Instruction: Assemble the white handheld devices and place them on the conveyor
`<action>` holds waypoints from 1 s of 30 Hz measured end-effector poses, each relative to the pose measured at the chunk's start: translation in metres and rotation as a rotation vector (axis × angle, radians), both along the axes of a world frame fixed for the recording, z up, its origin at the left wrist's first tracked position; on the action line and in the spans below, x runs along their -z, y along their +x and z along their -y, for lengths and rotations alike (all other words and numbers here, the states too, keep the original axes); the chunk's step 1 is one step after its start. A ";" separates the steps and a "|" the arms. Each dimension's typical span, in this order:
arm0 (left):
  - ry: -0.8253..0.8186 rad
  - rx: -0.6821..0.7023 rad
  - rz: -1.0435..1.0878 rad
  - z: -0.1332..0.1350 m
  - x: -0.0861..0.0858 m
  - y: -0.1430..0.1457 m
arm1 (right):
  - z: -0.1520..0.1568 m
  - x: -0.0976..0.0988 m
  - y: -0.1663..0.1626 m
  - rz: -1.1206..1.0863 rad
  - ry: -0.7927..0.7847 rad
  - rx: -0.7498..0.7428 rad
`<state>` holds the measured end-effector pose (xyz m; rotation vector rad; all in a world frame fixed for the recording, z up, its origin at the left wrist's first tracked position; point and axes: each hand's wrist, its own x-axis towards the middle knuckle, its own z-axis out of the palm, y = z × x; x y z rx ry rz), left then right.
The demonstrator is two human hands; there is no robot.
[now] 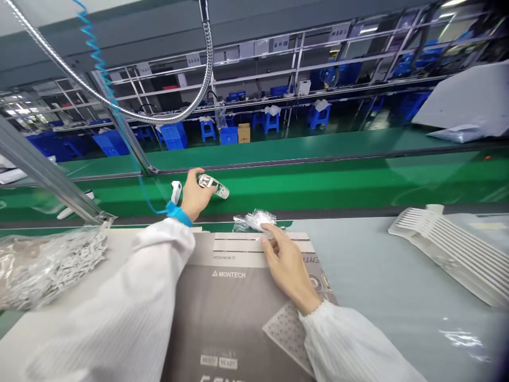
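My left hand (pixel 196 193) reaches over the green conveyor belt, wearing a blue wrist strap (pixel 178 214). Its fingers grip an elongated white plastic housing (pixel 214 185) whose hollow inside faces up. Just left of that wrist, another white plastic piece (pixel 176 192) is on the belt. Over the far end of a grey-brown Montech box (pixel 222 313), my right hand (pixel 284 260) has thumb and forefinger apart. Its forefinger tip meets a small clear plastic bag (pixel 256 218) with whitish contents too small to make out.
A large clear bag of small grey-white parts (pixel 59 265) lies at left. At right is a stack of white ribbed plastic pieces (pixel 449 249). A metal post (pixel 51 170) rises at left; a flexible metal hose (pixel 159 118) and a coiled blue cord (pixel 97 58) hang above the green belt (pixel 318 188).
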<state>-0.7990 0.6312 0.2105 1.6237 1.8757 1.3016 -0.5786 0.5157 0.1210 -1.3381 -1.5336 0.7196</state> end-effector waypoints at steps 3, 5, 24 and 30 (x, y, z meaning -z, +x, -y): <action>0.105 0.170 0.474 0.056 -0.004 -0.002 | 0.002 -0.001 -0.002 0.058 0.061 -0.060; 0.060 0.235 0.576 0.089 0.010 0.007 | 0.003 -0.002 -0.003 0.068 0.092 -0.056; -0.174 0.288 0.073 0.139 0.066 0.041 | 0.021 -0.016 -0.010 0.539 0.433 -0.145; -0.181 0.138 0.624 0.119 0.068 0.026 | -0.017 -0.016 0.000 0.258 0.189 -0.019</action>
